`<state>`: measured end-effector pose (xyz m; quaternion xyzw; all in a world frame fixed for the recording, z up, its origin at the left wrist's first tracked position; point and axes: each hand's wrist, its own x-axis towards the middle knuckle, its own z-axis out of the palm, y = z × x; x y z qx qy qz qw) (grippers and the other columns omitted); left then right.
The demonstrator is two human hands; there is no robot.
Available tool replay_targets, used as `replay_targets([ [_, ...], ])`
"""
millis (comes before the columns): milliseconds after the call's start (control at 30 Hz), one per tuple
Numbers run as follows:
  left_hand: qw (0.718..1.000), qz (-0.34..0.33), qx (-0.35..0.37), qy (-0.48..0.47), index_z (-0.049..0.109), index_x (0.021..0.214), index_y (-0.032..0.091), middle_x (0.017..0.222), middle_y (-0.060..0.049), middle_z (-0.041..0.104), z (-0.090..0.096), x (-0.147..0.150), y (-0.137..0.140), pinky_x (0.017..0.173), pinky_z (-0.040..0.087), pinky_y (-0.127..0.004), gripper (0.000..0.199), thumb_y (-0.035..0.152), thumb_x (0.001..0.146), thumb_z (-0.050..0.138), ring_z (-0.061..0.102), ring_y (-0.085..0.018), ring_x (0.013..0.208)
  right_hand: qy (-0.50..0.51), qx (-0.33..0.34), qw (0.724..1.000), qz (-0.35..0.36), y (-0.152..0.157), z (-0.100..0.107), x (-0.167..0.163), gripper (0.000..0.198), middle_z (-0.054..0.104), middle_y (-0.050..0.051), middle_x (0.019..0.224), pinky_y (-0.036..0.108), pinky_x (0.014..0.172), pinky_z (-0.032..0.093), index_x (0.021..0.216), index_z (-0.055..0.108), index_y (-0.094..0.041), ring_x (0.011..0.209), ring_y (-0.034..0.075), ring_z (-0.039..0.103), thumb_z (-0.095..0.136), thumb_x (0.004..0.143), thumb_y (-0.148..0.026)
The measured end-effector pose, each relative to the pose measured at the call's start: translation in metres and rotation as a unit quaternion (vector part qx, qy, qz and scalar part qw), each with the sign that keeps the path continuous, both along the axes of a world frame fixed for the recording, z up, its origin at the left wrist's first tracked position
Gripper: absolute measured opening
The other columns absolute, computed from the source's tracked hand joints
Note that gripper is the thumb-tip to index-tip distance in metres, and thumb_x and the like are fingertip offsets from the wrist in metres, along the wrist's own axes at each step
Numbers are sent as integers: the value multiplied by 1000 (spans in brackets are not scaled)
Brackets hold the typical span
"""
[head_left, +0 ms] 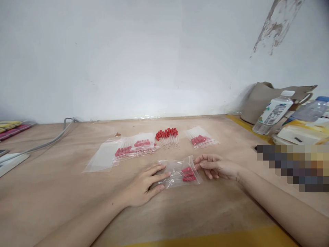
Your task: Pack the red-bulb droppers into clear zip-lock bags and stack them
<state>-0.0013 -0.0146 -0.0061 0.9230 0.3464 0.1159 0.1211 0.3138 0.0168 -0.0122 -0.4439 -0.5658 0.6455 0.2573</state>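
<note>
Yellow strip [231,238] runs along the near edge of the tabletop [164,214]. Beyond it, at centre, we have one clear zip bag [172,168] lying between our hands; inside, a few red-ended droppers [189,174], red ends to the right, by the zip.

Our left hand [146,185] lies flat, fingers spread, tips on the bag's left end. Our right hand [216,166] is loosely curled at the right end, fingertips at the zip edge; we cannot tell whether they pinch the film.

Handling, as we judge it: light, limp, slick, apt to slide. Red ends probably rubbery; clear stems thin, perhaps fragile. Best hold: zip edge between right thumb and forefinger, left end pinned lightly, no weight on the stems.

Farther off, loose droppers [167,135] fan out. Left of them, filled bags [133,147] overlap; right, another filled bag [202,139].
</note>
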Motion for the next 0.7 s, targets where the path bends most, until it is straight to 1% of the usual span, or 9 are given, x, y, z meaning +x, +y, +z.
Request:
replay_targets([
  [67,1000,2,-1,-4,40,132,33,142,-2,34,-1,0,-1,104,30,-46,39,36,93,41,30,-24,130,-28,1,999,21,6,8,2,31,66,5,91,16,33,23,87,53,-18,42,4,50,65,67,-39],
  [100,1000,2,-1,-6,40,132,33,141,-2,34,-2,0,-1,104,30,-45,39,36,92,41,31,-24,130,-59,19,998,16,11,14,2,29,66,4,87,17,33,22,85,53,-17,40,4,48,64,67,-38],
  [167,1000,2,-1,-11,41,132,33,141,-2,36,-3,0,0,104,30,-45,39,36,92,41,31,-24,129,-128,83,988,-31,25,25,-1,22,65,2,73,16,34,22,76,53,-16,37,3,42,63,69,-35],
  [267,1000,-2,0,-11,41,131,33,141,-2,36,-3,-1,0,104,29,-45,39,35,92,41,31,-24,129,-225,187,947,-132,57,37,-18,14,60,0,61,16,37,27,69,54,-15,38,2,39,58,73,-28],
  [333,1000,-4,0,-6,42,131,32,141,-3,35,-3,-1,-1,104,29,-46,39,34,92,41,31,-25,129,-314,225,903,-187,82,39,-38,10,60,1,61,17,41,34,73,57,-15,42,5,45,54,75,-24],
  [433,1000,-2,3,-7,41,131,33,144,-3,28,-2,-1,-1,104,28,-48,39,33,92,43,25,-27,132,-352,236,879,-219,117,33,-70,19,64,6,72,19,48,39,87,59,-12,54,10,56,57,73,-25],
  [500,1000,-1,8,-11,42,131,34,146,-2,24,-2,-1,-1,104,27,-49,39,33,92,43,20,-28,133,-372,241,867,-225,135,26,-86,23,65,10,79,20,52,41,89,60,-11,66,15,60,60,70,-23],
  [600,1000,0,7,-5,42,131,33,145,-3,27,-2,-1,0,104,27,-48,39,35,92,43,23,-28,133,-397,244,859,-210,152,20,-99,15,64,13,76,22,56,40,81,62,-10,76,21,61,61,67,-17],
  [700,1000,3,2,0,44,130,33,143,-4,32,-1,-1,0,104,28,-47,39,37,91,43,28,-27,131,-405,237,863,-187,158,21,-101,7,63,13,69,23,54,39,72,62,-11,71,22,62,60,66,-12],
])
